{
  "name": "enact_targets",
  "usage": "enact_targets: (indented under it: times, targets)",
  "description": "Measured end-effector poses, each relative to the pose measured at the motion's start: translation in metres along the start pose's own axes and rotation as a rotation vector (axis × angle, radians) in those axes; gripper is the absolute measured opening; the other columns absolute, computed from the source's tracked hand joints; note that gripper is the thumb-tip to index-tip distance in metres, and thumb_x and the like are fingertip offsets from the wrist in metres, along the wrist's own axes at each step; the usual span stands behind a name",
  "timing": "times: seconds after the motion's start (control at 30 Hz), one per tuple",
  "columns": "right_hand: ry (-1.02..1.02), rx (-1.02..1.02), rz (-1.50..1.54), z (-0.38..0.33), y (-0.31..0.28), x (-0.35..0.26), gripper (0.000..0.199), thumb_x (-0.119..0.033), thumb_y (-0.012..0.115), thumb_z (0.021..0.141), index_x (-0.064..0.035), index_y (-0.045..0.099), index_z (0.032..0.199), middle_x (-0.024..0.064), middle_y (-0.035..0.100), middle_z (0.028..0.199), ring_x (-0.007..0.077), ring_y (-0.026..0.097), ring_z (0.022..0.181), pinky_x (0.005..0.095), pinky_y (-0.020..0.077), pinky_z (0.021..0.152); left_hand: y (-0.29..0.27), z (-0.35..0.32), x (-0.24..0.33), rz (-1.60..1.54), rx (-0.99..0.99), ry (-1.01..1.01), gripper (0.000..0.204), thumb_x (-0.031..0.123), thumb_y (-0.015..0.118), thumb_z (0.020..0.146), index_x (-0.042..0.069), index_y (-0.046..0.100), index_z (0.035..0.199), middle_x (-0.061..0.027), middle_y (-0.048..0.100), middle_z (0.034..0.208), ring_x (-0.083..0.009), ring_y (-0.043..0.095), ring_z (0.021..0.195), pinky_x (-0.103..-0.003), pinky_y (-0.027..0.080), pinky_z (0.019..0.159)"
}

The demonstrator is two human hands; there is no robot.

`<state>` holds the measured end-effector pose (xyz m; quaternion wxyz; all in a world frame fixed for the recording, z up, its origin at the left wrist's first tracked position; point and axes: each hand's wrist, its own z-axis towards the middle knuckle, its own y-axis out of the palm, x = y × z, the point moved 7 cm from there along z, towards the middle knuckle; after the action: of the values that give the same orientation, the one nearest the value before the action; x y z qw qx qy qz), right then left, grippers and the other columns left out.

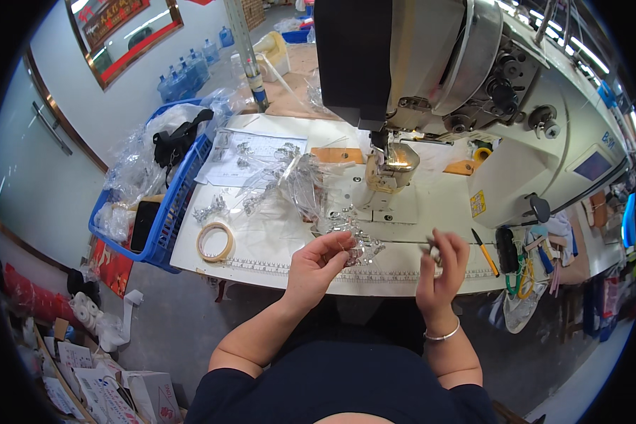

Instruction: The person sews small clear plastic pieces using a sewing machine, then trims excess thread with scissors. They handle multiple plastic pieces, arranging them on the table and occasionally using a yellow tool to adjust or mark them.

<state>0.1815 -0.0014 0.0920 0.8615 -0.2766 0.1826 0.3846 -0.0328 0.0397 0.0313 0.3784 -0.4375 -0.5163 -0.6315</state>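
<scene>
- Left hand: thumb and forefinger pinched together on the near-left edge of a shiny silver trim piece.
- Trim sits at 2 o'clock from that hand, over the table's front edge, short of the sewing machine.
- Right hand: at 4 o'clock from trim, well apart from it; fingers curled round a small item, too blurred to identify.
- Clear plastic heap: 11 o'clock from trim. Tape roll: 9 o'clock.
- Handling guess: light, floppy, bumpy; beads look slick, could twist or snag on threads. Fragile at the attachments.
- Grip: flat fingertip pinch at the border, second pinch opposite; don't pull single beads.
</scene>
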Motion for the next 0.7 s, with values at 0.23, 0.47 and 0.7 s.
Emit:
enact_targets:
  times: [0.23, 0.47, 0.7]
  targets:
    - [-0.029, -0.188, 0.007, -0.031, 0.015, -0.01, 0.034, -0.01, 0.076, 0.077, -0.0018, 0.068, 0.108, 0.0094, 0.061, 0.086, 0.0233, 0.058, 0.072, 0.0314, 0.0478, 0.062, 0.005, 0.0, -0.002, -0.136, -0.002, 0.024, 0.032, -0.005, 0.054, 0.091, 0.001, 0.054, 0.122, -0.0113, 0.064, 0.108, -0.0171, 0.063, 0.101, -0.03, 0.054, 0.088]
    - [0.024, -0.244, -0.058, -0.016, 0.027, -0.015, 0.03, -0.008, 0.077, 0.074, -0.0044, 0.07, 0.103, 0.0077, 0.062, 0.084, 0.0225, 0.059, 0.072, 0.0312, 0.0482, 0.06, 0.009, -0.003, 0.001, -0.061, -0.028, 0.073, 0.035, -0.006, 0.055, 0.09, 0.001, 0.053, 0.124, -0.0117, 0.063, 0.108, -0.0171, 0.063, 0.101, -0.029, 0.053, 0.089]
    - [0.025, -0.242, -0.073, -0.012, 0.034, -0.022, 0.024, -0.007, 0.075, 0.075, -0.002, 0.068, 0.097, 0.009, 0.063, 0.085, 0.025, 0.06, 0.074, 0.0332, 0.0492, 0.062, 0.015, -0.006, -0.001, -0.05, -0.051, 0.055, 0.037, -0.006, 0.059, 0.089, 0.0, 0.054, 0.124, -0.0115, 0.064, 0.105, -0.0151, 0.063, 0.1, -0.028, 0.052, 0.09]
